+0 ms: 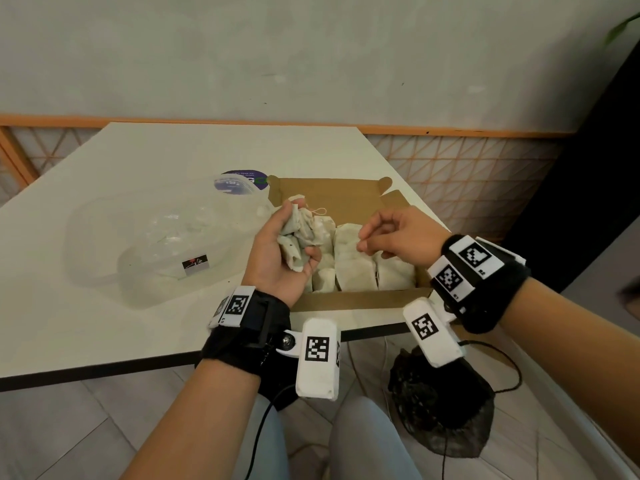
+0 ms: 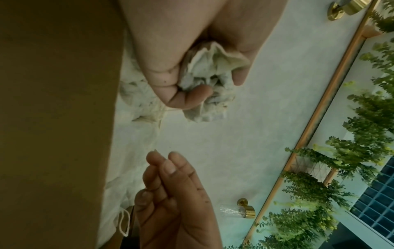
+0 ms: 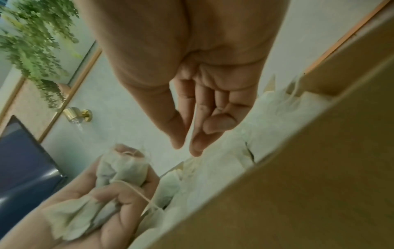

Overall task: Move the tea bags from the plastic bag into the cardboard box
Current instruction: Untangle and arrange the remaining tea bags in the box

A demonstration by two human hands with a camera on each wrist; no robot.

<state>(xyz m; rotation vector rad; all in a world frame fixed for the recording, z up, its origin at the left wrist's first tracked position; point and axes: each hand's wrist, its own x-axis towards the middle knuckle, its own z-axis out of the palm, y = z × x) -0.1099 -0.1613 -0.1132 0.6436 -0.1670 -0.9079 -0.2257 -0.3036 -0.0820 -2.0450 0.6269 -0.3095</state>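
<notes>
Left hand point(image 1: 277, 258): fingers curled round bunched tea bags point(image 1: 298, 237) above cardboard box point(image 1: 349, 301). Right hand point(image 1: 391, 233): loosely curled, holding nothing. Plastic bag point(image 1: 156, 244): on table point(image 1: 104, 334). Risk: trailing strings tangling, bags spilling outside box.

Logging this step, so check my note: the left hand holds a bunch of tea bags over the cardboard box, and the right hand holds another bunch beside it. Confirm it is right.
One thing is wrong. The right hand holds nothing; its fingers hang loosely curled and bare, as the right wrist view shows. The rest stands: the left hand holds a bunch of tea bags over the cardboard box.
</notes>
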